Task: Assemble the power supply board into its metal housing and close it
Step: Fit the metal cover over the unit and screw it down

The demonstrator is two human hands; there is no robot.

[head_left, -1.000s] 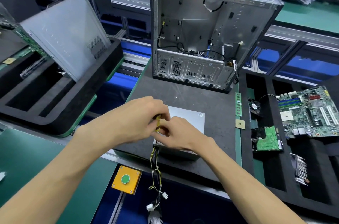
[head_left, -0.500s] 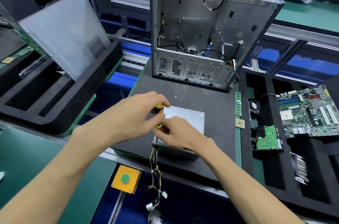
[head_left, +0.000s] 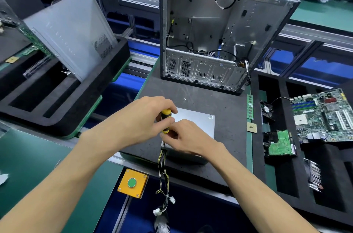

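While both hands work over the near-left corner of the housing, the scene reads as follows.

Power supply housing (head_left: 196, 122): a closed grey metal box lying flat on the dark mat (head_left: 219, 103) of the surface, near the person's edge.
Cable bundle (head_left: 162, 171): yellow and black wires leave the housing's near-left corner and hang over the surface's edge, ending in white connectors.
Screwdriver (head_left: 165, 121): yellow and black handle, roughly upright, its shaft pointing down to the housing's near-left corner; the tip's contact is too small to tell.
Left hand (head_left: 141, 122): fingers and thumb curled round the screwdriver handle, grip clamped on it.
Right hand (head_left: 185, 137): rests on the housing's top, fingertips pinching the lower end of the handle, grip clamped on the screwdriver.
Computer case (head_left: 219, 32): an open metal chassis standing upright at the far end of the mat, well apart from the housing.
Side panel (head_left: 72, 30): grey sheet leaning tilted in the black foam tray (head_left: 63, 99) on the left.
Motherboard (head_left: 324, 116): lies in the foam tray on the right, with a small green board (head_left: 280, 143) nearer and to its left.
Push button (head_left: 131, 182): green, on a yellow box below the surface's near edge.
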